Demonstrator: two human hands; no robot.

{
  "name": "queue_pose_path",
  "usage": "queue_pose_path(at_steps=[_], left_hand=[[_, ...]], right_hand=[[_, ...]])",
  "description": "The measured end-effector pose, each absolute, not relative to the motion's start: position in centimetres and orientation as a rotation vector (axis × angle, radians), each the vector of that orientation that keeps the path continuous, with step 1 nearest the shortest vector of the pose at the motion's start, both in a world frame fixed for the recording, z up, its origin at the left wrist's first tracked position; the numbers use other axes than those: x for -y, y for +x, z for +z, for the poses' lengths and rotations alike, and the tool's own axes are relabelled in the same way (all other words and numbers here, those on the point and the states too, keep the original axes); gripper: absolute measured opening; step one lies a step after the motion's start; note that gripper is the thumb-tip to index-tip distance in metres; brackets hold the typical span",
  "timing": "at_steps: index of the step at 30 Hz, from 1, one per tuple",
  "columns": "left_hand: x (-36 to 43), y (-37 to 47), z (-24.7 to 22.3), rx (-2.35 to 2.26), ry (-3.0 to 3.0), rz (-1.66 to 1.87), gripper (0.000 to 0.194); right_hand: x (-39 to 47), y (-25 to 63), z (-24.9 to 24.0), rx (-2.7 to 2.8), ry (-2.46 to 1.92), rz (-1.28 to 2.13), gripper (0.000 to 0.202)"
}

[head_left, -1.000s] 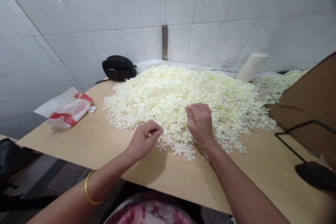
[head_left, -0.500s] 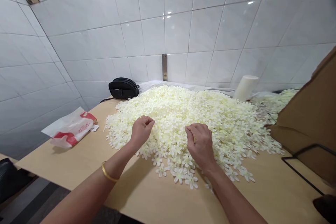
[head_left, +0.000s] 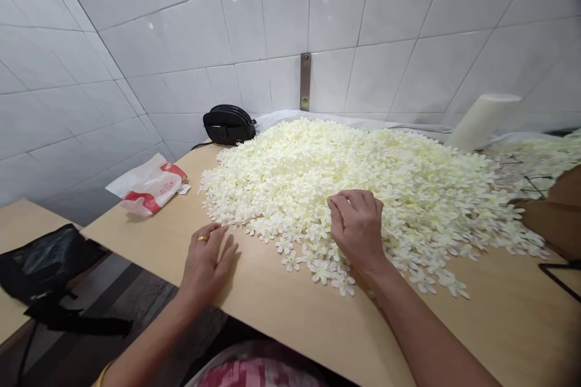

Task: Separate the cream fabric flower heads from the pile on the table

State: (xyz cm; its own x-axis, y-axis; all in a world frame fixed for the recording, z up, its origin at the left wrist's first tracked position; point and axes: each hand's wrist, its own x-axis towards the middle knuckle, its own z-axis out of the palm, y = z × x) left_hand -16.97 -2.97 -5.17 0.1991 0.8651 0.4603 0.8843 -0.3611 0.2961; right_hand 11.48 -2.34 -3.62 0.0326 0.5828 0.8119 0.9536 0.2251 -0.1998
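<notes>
Head view: white flowers [head_left: 299,163] are heaped on the table [head_left: 281,302]. The left hand [head_left: 203,265] is held with fingers parted beside them; the right hand [head_left: 357,225] is curled together above, its contents hidden. Petals are probably best spared by light pinching.

The left forearm [head_left: 152,335] is extended from the near left, its hand [head_left: 202,263] held palm inward, fingers [head_left: 217,236] loosely curled, thumb [head_left: 228,259] parted. From the near right, the right forearm [head_left: 420,326] is stretched farther, its right hand [head_left: 357,227] closed, knuckles up.
</notes>
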Motion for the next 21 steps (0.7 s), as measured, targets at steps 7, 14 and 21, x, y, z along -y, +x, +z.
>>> queue_pose_path(at_steps=[7, 14, 21], left_hand=[[2.7, -17.2, -6.2, 1.834, -2.375, -0.499, 0.040], [2.7, -17.4, -6.2, 1.891, -2.367, -0.381, 0.046], [3.1, -17.1, -6.0, 1.892, -2.375, -0.417, 0.046]], right_hand=[[2.5, 11.2, -3.5, 1.645, -1.480, -0.489, 0.013], [2.6, 9.9, -3.7, 1.683, -1.450, -0.414, 0.013], [3.2, 10.1, -3.7, 1.685, -1.388, -0.407, 0.011]])
